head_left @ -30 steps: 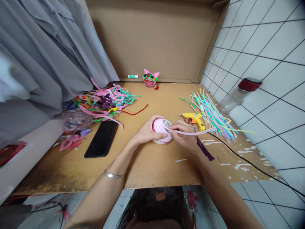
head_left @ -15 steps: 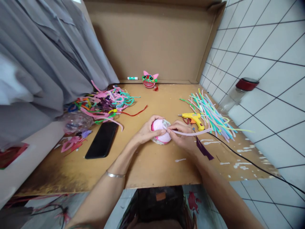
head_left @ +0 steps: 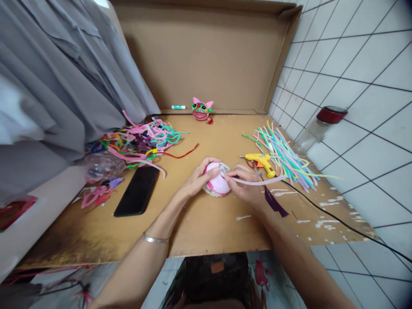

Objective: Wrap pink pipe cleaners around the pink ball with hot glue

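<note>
A round ball (head_left: 216, 185) wrapped in pale pink strips, with a darker pink edge and a patterned base showing, is held above the front middle of the table. My left hand (head_left: 200, 177) grips it from the left, thumb lying across its top. Between the thumb and fingers of my right hand (head_left: 243, 183) is a pale pink pipe cleaner (head_left: 257, 182). One end of it meets the ball's right side; the loose end reaches out to the right. A yellow glue gun (head_left: 260, 161) lies just beyond my right hand, and a purple tassel (head_left: 275, 201) lies beside my right wrist.
Pastel pipe cleaners (head_left: 286, 154) lie in a heap at the right; a tangled colourful pile (head_left: 144, 139) is at the left. A black phone (head_left: 137, 191), a glass jar (head_left: 317, 128), a glue stick (head_left: 178, 107) and a cat-like head (head_left: 201, 109) stand or lie around. The black cord (head_left: 334, 219) crosses the right side.
My left thumb has shifted upward over the ball, and the ball has turned slightly. My right hand keeps its pinch on the pipe cleaner. The whole view has moved slightly.
</note>
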`<control>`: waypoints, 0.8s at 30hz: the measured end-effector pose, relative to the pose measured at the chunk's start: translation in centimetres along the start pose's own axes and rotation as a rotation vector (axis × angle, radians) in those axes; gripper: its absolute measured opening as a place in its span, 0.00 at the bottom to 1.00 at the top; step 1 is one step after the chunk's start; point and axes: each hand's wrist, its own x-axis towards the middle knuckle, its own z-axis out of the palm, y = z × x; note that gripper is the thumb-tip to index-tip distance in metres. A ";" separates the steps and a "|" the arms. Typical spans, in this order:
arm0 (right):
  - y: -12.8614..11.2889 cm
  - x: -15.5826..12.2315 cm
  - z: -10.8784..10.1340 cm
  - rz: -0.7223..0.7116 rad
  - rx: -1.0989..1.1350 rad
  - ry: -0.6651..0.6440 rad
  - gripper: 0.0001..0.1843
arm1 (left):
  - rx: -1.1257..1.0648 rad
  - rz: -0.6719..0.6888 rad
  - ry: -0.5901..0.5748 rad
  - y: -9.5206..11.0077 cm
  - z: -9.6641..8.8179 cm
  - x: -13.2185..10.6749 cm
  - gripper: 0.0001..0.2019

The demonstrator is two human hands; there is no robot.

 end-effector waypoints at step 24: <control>-0.2 -0.1 0.2 -0.005 0.034 0.029 0.06 | -0.082 0.004 0.101 -1.0 0.4 0.3 0.21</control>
